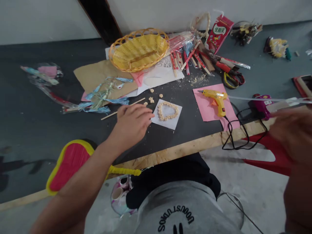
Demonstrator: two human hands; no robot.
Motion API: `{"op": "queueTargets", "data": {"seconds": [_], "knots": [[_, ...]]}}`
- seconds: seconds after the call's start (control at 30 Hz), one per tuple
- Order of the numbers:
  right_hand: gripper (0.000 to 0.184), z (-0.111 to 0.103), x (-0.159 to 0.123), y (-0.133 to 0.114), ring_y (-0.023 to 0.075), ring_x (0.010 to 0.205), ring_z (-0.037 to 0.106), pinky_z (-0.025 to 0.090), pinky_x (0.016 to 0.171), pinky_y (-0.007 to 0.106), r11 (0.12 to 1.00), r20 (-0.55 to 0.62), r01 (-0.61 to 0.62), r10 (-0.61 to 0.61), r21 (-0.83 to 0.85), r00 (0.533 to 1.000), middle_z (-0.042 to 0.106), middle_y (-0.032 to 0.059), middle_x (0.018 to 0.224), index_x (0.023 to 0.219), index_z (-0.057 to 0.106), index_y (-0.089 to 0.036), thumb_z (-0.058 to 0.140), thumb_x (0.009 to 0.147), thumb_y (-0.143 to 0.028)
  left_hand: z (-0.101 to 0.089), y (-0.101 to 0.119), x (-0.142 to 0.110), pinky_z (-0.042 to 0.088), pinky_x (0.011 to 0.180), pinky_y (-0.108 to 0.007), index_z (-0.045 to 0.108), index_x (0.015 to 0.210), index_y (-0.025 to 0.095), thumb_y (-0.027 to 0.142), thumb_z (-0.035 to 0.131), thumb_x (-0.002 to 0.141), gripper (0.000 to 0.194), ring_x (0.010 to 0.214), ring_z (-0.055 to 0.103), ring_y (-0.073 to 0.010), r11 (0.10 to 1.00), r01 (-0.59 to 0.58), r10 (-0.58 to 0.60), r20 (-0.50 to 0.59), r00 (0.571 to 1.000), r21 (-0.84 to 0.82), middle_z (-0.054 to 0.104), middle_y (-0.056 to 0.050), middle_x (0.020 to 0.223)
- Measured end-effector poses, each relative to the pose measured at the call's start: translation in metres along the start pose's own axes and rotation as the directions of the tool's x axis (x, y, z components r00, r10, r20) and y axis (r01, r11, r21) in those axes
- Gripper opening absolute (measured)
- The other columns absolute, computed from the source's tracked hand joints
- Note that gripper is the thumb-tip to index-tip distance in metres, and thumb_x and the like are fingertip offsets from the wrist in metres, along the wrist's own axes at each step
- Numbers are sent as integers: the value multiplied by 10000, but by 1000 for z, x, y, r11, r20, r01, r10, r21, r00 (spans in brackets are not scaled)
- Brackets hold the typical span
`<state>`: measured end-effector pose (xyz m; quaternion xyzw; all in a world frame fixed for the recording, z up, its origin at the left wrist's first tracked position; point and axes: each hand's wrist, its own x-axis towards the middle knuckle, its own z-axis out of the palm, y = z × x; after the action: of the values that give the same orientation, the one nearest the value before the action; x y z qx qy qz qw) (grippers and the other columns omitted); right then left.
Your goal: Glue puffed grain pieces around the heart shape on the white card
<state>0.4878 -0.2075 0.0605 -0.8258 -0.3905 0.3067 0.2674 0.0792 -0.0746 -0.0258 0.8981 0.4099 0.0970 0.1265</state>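
Note:
My left hand (134, 125) rests at the left edge of a small square of white paper (176, 122), its fingers stretched out with nothing visible in them. On the paper lies a heart-shaped outline of small beige pieces (168, 118). Several loose beige clusters (151, 100) sit just behind the hand, beside a thin wooden stick (109, 115). At the right edge, my right hand (292, 130) is smeared by motion, near a long clear stick (258, 99). That stick runs to the back of a yellow hot glue gun (216, 98) lying on pink paper (204, 112).
A yellow wicker basket (140, 52), red-and-wood sticks (192, 61), scissors (231, 79) and a red drink carton (219, 34) crowd the back. Blue tassels (104, 97) lie left. A black cord (243, 146) hangs over the front edge. A red-and-yellow paddle shape (70, 162) sits front left.

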Motion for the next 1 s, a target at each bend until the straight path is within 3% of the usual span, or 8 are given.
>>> {"op": "queueTargets", "data": {"seconds": [0.07, 0.17, 0.2, 0.37, 0.47, 0.6, 0.8, 1.0], "knots": [[234, 14, -19, 13, 316, 948, 692, 316, 626, 538, 977, 392, 36, 51, -212, 919, 636, 243, 812, 749, 715, -470, 606, 631, -641, 6, 2, -14, 311, 1079, -590, 662, 1218, 307, 346, 413, 1001, 333, 1329, 524, -325, 999, -41, 40, 29, 999, 24, 665, -62, 1344], [291, 41, -39, 24, 210, 877, 717, 426, 712, 439, 954, 893, 104, 220, -280, 392, 689, 164, 918, 1015, 687, -502, 537, 779, -583, 15, 6, -26, 254, 1096, -634, 629, 1283, 291, 392, 430, 1016, 348, 1347, 513, -347, 994, -77, 75, 29, 997, 80, 637, -81, 1388], [416, 50, -43, 26, 200, 945, 716, 459, 778, 404, 954, 930, 134, 221, -269, 294, 707, 127, 1033, 1180, 633, -501, 591, 766, -502, 16, 7, -27, 242, 1103, -640, 628, 1287, 286, 404, 439, 1015, 352, 1349, 511, -352, 992, -86, 84, 29, 996, 90, 639, -84, 1385], [358, 68, -50, 22, 213, 897, 713, 510, 789, 321, 932, 929, 297, 94, -209, 358, 753, 49, 997, 1153, 683, -297, 611, 855, -483, 19, 16, -33, 216, 1143, -628, 629, 1292, 257, 422, 465, 1014, 362, 1356, 507, -344, 982, -123, 120, 25, 992, 142, 655, -80, 1364], [340, 66, -34, 15, 174, 761, 668, 492, 693, 271, 926, 805, 351, -102, -137, 585, 730, 31, 862, 1017, 694, -237, 465, 969, -484, 22, 24, -41, 199, 1168, -608, 622, 1290, 238, 416, 447, 1026, 364, 1348, 517, -324, 972, -157, 156, 17, 988, 175, 665, -69, 1351], [329, 67, 6, 3, 186, 743, 648, 503, 682, 298, 860, 362, 451, -352, -239, 863, 723, 57, 933, 1073, 675, -236, 478, 966, -476, 30, 30, -50, 206, 1177, -595, 618, 1285, 209, 382, 438, 1031, 356, 1323, 546, -316, 965, -190, 197, -22, 980, 179, 675, -82, 1331], [321, 83, 69, 0, 305, 928, 667, 512, 802, 425, 642, 76, 441, -513, -627, 855, 699, 166, 1061, 1121, 619, -164, 533, 893, -374, 31, 31, -49, 264, 1164, -572, 641, 1240, 130, 364, 398, 1049, 388, 1258, 605, -296, 939, -258, 265, -1, 964, 227, 685, -131, 1300], [418, 94, 83, -2, 309, 868, 694, 513, 753, 419, 759, 41, 239, -270, -606, 962, 732, 112, 932, 1171, 566, -186, 623, 849, -447, 28, 37, -52, 309, 1170, -546, 665, 1198, 91, 337, 470, 1027, 357, 1192, 650, -274, 940, -295, 303, -17, 953, 173, 704, -142, 1253]]}}
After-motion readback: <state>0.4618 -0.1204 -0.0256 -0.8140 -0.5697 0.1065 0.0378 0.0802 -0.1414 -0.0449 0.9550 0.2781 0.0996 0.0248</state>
